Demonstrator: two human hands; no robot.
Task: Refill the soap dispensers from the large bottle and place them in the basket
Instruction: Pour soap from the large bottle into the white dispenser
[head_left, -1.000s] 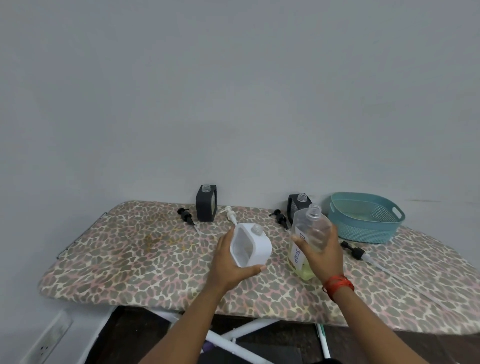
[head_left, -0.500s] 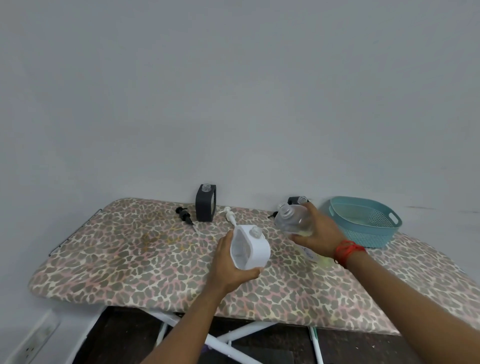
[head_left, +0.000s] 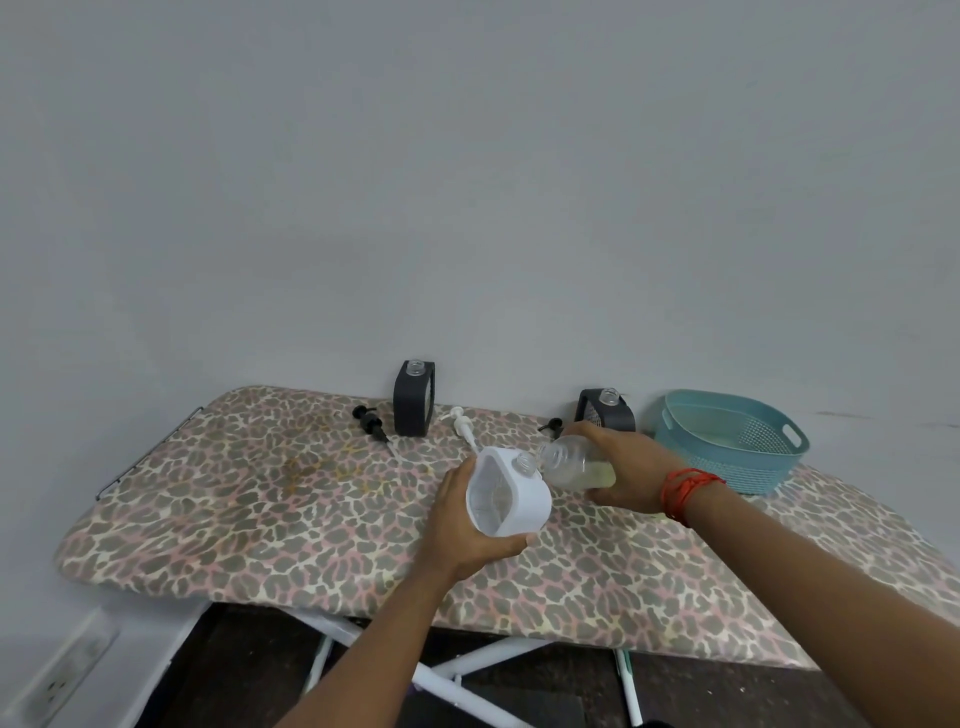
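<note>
My left hand (head_left: 462, 525) grips a white square soap dispenser (head_left: 506, 493) above the board, its open neck up and to the right. My right hand (head_left: 626, 467) holds the large clear bottle (head_left: 574, 462) tipped on its side, mouth against the dispenser's neck; yellowish soap lies in its lower part. Two black dispensers (head_left: 414, 397) (head_left: 605, 415) stand uncapped by the wall. The teal basket (head_left: 727, 436) sits at the right, with nothing seen inside.
All rests on a leopard-print ironing board (head_left: 260, 499) against a grey wall. Loose pumps lie on it: a black one (head_left: 371, 422), a white one (head_left: 462, 425) and another black one (head_left: 550, 427). A wall socket (head_left: 57, 686) is at lower left.
My right hand tipped the large bottle from upright onto its side and brought its mouth left to the white dispenser's neck. My left hand kept the dispenser nearly still.
</note>
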